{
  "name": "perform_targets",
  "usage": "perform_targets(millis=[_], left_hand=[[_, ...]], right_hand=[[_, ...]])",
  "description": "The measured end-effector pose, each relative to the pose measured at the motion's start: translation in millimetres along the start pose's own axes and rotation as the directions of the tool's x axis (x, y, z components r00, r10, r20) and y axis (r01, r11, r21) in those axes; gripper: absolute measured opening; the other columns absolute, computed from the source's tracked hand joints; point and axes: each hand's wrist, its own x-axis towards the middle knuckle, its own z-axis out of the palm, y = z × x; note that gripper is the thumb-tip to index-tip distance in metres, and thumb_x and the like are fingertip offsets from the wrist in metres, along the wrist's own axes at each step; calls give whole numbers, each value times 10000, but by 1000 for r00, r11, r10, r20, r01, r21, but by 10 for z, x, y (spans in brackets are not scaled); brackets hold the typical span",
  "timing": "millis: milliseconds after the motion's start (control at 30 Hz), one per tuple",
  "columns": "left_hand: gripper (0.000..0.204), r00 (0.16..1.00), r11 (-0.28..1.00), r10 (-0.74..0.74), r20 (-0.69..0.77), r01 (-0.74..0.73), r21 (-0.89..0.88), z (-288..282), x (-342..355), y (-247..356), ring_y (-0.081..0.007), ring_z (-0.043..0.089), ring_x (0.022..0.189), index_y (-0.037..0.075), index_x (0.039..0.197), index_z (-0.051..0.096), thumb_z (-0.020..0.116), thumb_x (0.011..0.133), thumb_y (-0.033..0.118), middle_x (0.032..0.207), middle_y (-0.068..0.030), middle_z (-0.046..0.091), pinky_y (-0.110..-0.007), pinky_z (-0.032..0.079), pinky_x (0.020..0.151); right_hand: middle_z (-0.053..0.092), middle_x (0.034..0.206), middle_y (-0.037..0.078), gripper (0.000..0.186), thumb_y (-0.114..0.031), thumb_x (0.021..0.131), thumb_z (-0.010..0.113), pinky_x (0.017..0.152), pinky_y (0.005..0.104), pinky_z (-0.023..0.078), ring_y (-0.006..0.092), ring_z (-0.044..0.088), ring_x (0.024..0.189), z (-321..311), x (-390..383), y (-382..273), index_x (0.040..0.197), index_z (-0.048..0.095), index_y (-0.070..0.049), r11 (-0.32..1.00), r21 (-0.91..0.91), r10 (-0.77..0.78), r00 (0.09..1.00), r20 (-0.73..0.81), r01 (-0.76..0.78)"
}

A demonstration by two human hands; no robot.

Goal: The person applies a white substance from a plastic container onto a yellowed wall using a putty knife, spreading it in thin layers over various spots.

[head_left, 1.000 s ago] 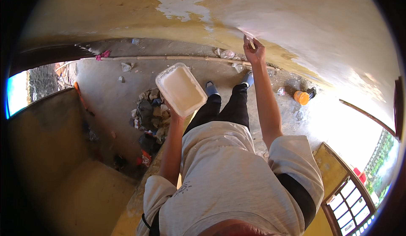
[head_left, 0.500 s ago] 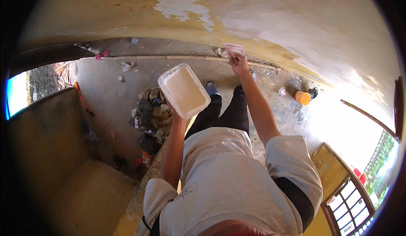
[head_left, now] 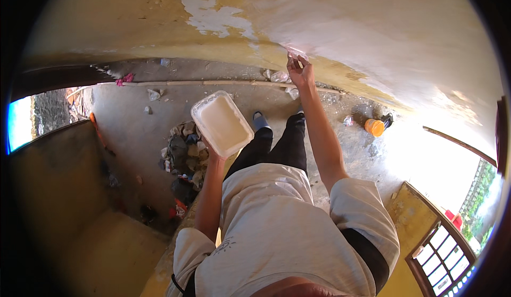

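Note:
My left hand (head_left: 213, 149) is closed on a white rectangular tub (head_left: 195, 107) of pale creamy material, held up in front of my waist. Up against the wall, my right hand (head_left: 301, 72) grips a flat pinkish scraper (head_left: 296, 51), its edge at the surface. The wall (head_left: 367, 20) is smooth pale white toward the right and yellow with white flaked patches (head_left: 213, 17) toward the left.
Below lies the concrete floor (head_left: 122, 100) with a bamboo pole (head_left: 223, 84) along the wall's foot, a rubbish heap (head_left: 183, 153) and an orange bucket (head_left: 374, 128). A low yellow wall (head_left: 64, 201) stands at left. A bright opening and barred window (head_left: 444, 254) are at right.
My right hand came down from the wall half a second ago with the scraper's face showing, and is now raised back to the wall, slightly left of where it began.

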Motion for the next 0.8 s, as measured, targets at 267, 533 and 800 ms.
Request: perform_targets(millis=[267,533,800], left_hand=[[703,1000,1000,-1,-9,1,3,14,121,-96,-313,480,1227,156,1411,363,415,879,613,1378,-81,463,-523,402,1008],[695,998,1000,-16,-66,17,17,-56,74,-162,-312,489,1214,150,1403,373,408,884,610,1364,-81,474,-514,411,1001],[687,988,998,22,-150,-12,61,-117,-90,-60,-311,498,1202,144,1396,382,400,888,606,1351,-81,485,-504,420,993]], right_hand=[[547,1065,133,176,-55,903,500,789,328,497,226,559,907,-33,-1172,-223,1066,496,12,997,-49,-35,926,375,57],[591,986,141,151,-48,899,500,752,293,527,223,595,872,-982,16,65,1029,512,27,963,-270,19,1000,21,-13],[502,1102,176,255,-23,905,437,763,308,572,272,581,950,-795,969,433,1142,456,66,961,-216,192,978,81,-171]])
